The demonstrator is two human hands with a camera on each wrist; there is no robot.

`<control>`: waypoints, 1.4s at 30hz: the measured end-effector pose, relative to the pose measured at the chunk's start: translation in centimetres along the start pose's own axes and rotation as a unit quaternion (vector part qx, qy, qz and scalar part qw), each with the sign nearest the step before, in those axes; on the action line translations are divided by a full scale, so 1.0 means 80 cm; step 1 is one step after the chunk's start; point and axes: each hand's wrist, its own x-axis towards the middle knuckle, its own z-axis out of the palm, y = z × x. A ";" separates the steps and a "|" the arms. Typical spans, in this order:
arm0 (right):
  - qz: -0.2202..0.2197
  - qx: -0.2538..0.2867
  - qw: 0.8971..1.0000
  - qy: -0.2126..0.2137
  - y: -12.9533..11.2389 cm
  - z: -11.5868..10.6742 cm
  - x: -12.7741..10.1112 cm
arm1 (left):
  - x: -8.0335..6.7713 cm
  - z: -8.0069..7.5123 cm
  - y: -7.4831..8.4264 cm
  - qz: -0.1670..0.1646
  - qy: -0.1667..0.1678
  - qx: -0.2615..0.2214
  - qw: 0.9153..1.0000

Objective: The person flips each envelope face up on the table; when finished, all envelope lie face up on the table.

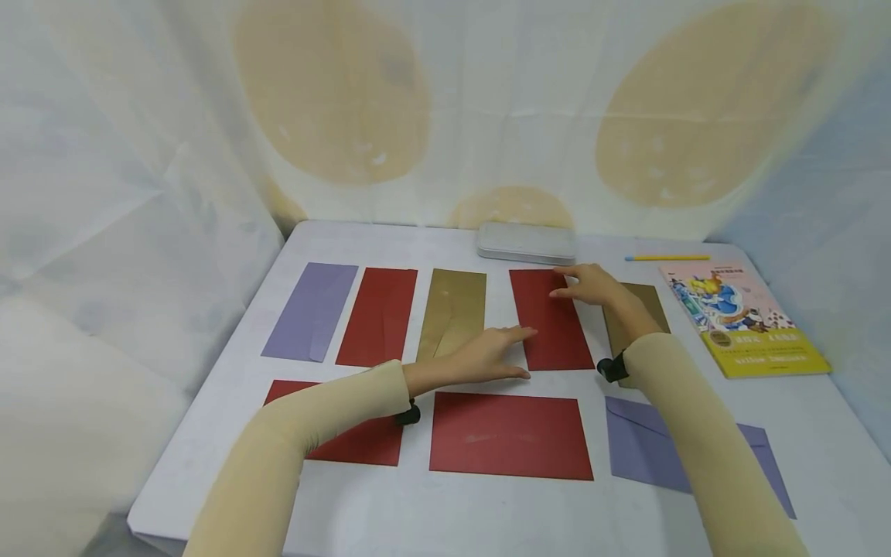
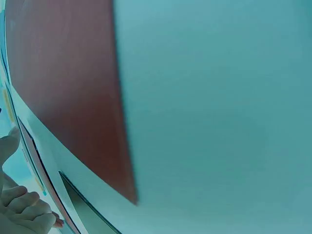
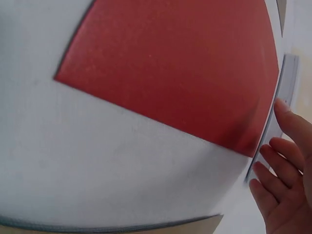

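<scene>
In the head view, a red envelope point(image 1: 550, 329) lies upright in the back row between both hands. My left hand point(image 1: 493, 358) reaches toward its near left side, thumb and fingers spread, fingertips over its edge. At its far right corner is my right hand point(image 1: 592, 285), fingers extended; whether they touch the paper I cannot tell. Neither hand holds anything. Left of this envelope are a gold envelope point(image 1: 455, 305), another red envelope point(image 1: 379, 313) and a purple envelope point(image 1: 313, 309). A second gold envelope point(image 1: 654, 302) lies partly under the right forearm.
In front lie a wide red envelope point(image 1: 511, 437), another red one point(image 1: 362, 445) partly behind the left sleeve, and purple paper point(image 1: 640, 449) crossed by the right sleeve. A grey case point(image 1: 527, 243) stands at the back; a pencil point(image 1: 668, 257) and a picture book point(image 1: 745, 321) lie right.
</scene>
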 end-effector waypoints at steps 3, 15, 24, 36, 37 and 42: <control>-0.008 -0.025 1.000 -0.012 0.001 0.003 0.001 | 0.010 0.004 0.002 -0.011 -0.005 0.018 1.000; -0.017 -0.039 0.999 -0.023 -0.009 0.003 -0.003 | 0.026 0.016 -0.002 -0.038 -0.019 0.038 0.998; 0.011 -0.018 1.000 0.005 -0.003 -0.005 0.003 | 0.024 0.010 -0.004 -0.059 -0.020 0.044 0.997; 0.003 -0.030 1.000 -0.005 0.003 -0.002 0.008 | 0.025 0.010 -0.003 -0.054 -0.017 0.056 0.997; 0.001 -0.029 1.000 -0.002 0.003 -0.003 0.008 | 0.026 0.009 -0.002 -0.053 -0.017 0.061 0.997; -0.005 -0.021 1.000 0.006 0.002 -0.004 0.008 | 0.028 0.009 -0.001 -0.051 -0.023 0.082 0.995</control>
